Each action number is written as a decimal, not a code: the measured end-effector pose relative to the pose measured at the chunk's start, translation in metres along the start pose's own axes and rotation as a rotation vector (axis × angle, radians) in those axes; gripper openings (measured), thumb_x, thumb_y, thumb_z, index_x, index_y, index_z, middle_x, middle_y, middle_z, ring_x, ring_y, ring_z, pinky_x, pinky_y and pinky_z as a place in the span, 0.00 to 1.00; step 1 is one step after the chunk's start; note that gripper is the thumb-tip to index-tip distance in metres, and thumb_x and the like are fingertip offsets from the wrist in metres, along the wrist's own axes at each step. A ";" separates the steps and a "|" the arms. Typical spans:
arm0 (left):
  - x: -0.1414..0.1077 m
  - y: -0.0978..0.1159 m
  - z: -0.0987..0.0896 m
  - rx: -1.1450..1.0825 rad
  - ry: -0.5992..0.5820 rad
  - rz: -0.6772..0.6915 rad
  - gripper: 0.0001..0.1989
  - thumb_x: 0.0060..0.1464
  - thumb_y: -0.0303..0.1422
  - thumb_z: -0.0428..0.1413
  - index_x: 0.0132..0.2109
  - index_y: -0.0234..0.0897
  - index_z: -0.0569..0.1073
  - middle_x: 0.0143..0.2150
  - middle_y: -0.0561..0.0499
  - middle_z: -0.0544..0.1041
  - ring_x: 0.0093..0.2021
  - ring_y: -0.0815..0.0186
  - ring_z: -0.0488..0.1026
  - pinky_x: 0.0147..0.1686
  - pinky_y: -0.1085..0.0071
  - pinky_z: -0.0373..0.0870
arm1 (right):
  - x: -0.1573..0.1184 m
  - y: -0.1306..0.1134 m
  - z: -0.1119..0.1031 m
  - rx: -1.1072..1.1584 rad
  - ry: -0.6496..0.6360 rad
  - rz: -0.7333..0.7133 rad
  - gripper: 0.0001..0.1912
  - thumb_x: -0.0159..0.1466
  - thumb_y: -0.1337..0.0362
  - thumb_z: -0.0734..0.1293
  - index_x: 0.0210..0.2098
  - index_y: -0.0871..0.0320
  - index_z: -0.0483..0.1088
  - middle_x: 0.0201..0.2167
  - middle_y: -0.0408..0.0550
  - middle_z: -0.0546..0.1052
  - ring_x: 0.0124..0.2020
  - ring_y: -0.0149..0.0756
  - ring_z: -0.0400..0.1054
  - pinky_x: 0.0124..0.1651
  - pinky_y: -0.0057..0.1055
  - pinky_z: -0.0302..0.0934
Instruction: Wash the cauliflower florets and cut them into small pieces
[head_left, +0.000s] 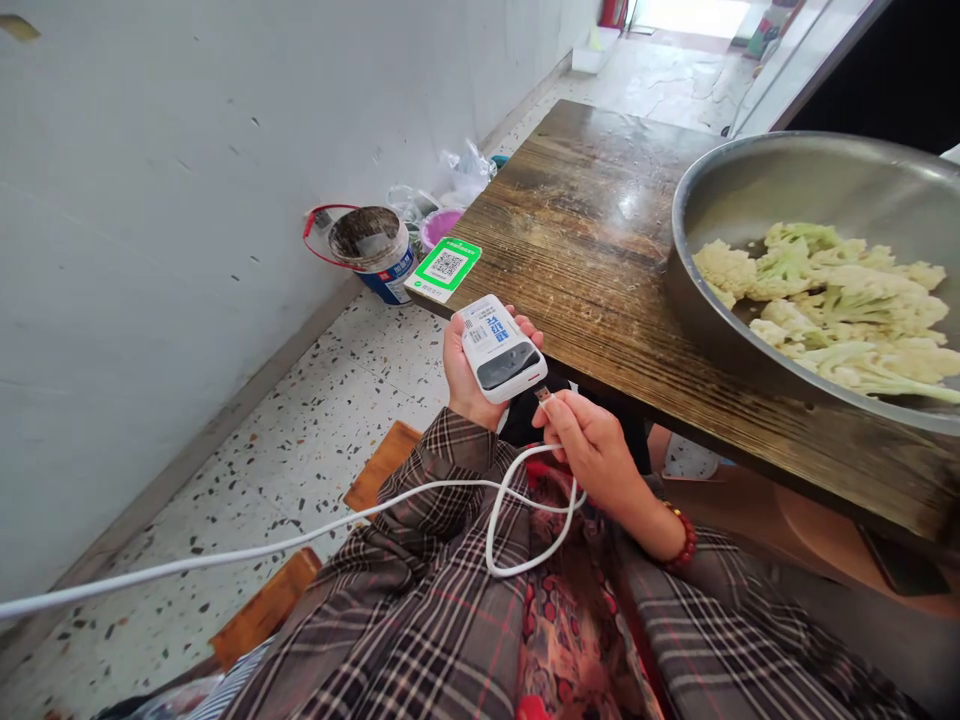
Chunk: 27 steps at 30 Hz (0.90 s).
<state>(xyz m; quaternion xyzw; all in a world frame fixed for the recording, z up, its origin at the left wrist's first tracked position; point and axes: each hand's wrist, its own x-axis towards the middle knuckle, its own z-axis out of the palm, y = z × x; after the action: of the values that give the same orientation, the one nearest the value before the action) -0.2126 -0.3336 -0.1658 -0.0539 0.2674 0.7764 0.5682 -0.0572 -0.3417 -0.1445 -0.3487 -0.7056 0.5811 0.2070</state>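
White device (495, 335) w/ dark end panel is mid-view, tilted, just off the near edge of the worktop (585, 230). L hand (466, 380) cradles it from below, fingers curled round its sides. At 4 o'clock from the device, R hand (600, 450) has thumb & fingers pinched tight on the USB plug (543, 395), metal tip bare, near the device's end but not touching. White cable (491, 540) loops below at approx 6 o'clock, then runs out to 8. Red bead bracelet (684, 540) on R wrist, 4 o'clock. QR card (448, 268) on worktop corner, 11 o'clock; bucket (391, 280) on floor, 10. Big metal pan (724, 335) w/ cauliflower (847, 310) inside, on worktop, approx 3.
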 end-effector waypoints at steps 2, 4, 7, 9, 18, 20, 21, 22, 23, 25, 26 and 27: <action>0.000 -0.002 -0.001 -0.011 -0.004 -0.011 0.28 0.58 0.50 0.44 0.48 0.29 0.72 0.33 0.43 0.76 0.35 0.62 0.76 0.40 0.63 0.75 | 0.001 -0.001 0.000 -0.011 0.004 -0.013 0.20 0.70 0.52 0.54 0.30 0.56 0.66 0.18 0.37 0.61 0.19 0.27 0.55 0.27 0.28 0.51; 0.000 -0.004 -0.003 -0.036 -0.023 -0.029 0.28 0.58 0.50 0.44 0.48 0.29 0.71 0.33 0.43 0.76 0.34 0.62 0.76 0.39 0.63 0.75 | 0.003 -0.002 0.000 -0.022 0.012 -0.016 0.20 0.70 0.51 0.54 0.30 0.56 0.67 0.17 0.37 0.62 0.19 0.27 0.56 0.27 0.27 0.52; 0.000 -0.006 -0.005 -0.071 -0.063 -0.046 0.27 0.58 0.49 0.44 0.48 0.28 0.72 0.34 0.43 0.76 0.33 0.62 0.76 0.38 0.63 0.75 | 0.005 -0.003 0.000 -0.001 0.010 0.014 0.21 0.70 0.51 0.54 0.29 0.56 0.67 0.15 0.37 0.61 0.17 0.27 0.55 0.25 0.27 0.51; 0.000 -0.005 -0.006 -0.082 -0.092 -0.053 0.27 0.58 0.49 0.44 0.48 0.29 0.72 0.34 0.43 0.76 0.33 0.62 0.76 0.37 0.63 0.75 | 0.005 -0.003 0.000 0.030 -0.004 0.045 0.21 0.70 0.50 0.54 0.29 0.56 0.66 0.14 0.36 0.61 0.16 0.27 0.54 0.24 0.27 0.50; -0.011 -0.001 0.003 0.034 -0.105 -0.024 0.28 0.55 0.50 0.48 0.56 0.38 0.68 0.33 0.47 0.76 0.35 0.60 0.77 0.38 0.60 0.75 | 0.000 0.007 0.001 0.163 -0.020 0.156 0.22 0.67 0.47 0.57 0.27 0.57 0.65 0.13 0.35 0.59 0.15 0.25 0.51 0.20 0.26 0.47; -0.014 -0.002 0.006 0.066 -0.114 -0.040 0.28 0.55 0.50 0.48 0.57 0.39 0.67 0.33 0.47 0.76 0.35 0.60 0.77 0.38 0.61 0.75 | -0.001 0.007 0.004 0.213 -0.006 0.182 0.22 0.66 0.46 0.58 0.27 0.57 0.65 0.14 0.35 0.59 0.15 0.25 0.51 0.20 0.26 0.46; -0.016 -0.002 0.006 0.080 -0.125 -0.045 0.29 0.55 0.51 0.48 0.57 0.39 0.67 0.33 0.47 0.76 0.35 0.59 0.77 0.37 0.61 0.76 | -0.002 0.006 0.005 0.243 0.004 0.192 0.22 0.66 0.46 0.59 0.27 0.57 0.65 0.14 0.35 0.59 0.15 0.24 0.51 0.19 0.25 0.45; -0.016 -0.003 0.007 0.092 -0.137 -0.047 0.29 0.55 0.51 0.48 0.58 0.39 0.66 0.33 0.47 0.76 0.35 0.59 0.77 0.37 0.61 0.76 | -0.002 0.006 0.006 0.272 0.018 0.200 0.22 0.66 0.46 0.59 0.27 0.57 0.64 0.15 0.35 0.59 0.15 0.24 0.50 0.19 0.25 0.44; -0.017 -0.004 0.008 0.105 -0.148 -0.049 0.29 0.55 0.51 0.49 0.58 0.39 0.66 0.33 0.47 0.76 0.35 0.59 0.77 0.37 0.61 0.76 | -0.001 0.006 0.007 0.298 0.032 0.205 0.22 0.66 0.46 0.60 0.27 0.57 0.64 0.15 0.35 0.58 0.15 0.24 0.49 0.18 0.25 0.44; -0.018 -0.006 0.009 0.128 -0.160 -0.053 0.30 0.54 0.51 0.48 0.59 0.39 0.65 0.34 0.47 0.77 0.36 0.59 0.77 0.37 0.61 0.76 | 0.000 0.008 0.008 0.323 0.052 0.203 0.22 0.66 0.45 0.60 0.28 0.57 0.64 0.15 0.35 0.58 0.15 0.23 0.49 0.19 0.25 0.43; -0.018 -0.006 0.009 0.136 -0.161 -0.056 0.30 0.54 0.51 0.48 0.59 0.39 0.65 0.34 0.47 0.77 0.36 0.59 0.77 0.37 0.61 0.76 | 0.001 0.009 0.007 0.319 0.052 0.196 0.22 0.66 0.45 0.60 0.28 0.57 0.65 0.15 0.35 0.58 0.15 0.23 0.49 0.19 0.25 0.44; -0.018 -0.007 0.009 0.137 -0.162 -0.058 0.30 0.55 0.51 0.48 0.59 0.40 0.65 0.34 0.48 0.77 0.36 0.59 0.77 0.38 0.61 0.76 | 0.001 0.010 0.007 0.305 0.043 0.185 0.22 0.66 0.45 0.59 0.29 0.57 0.66 0.14 0.35 0.59 0.15 0.24 0.49 0.19 0.25 0.45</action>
<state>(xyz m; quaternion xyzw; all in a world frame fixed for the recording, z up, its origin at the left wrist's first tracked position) -0.1983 -0.3434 -0.1537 0.0402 0.2714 0.7413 0.6126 -0.0600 -0.3446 -0.1558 -0.3890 -0.5696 0.6904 0.2180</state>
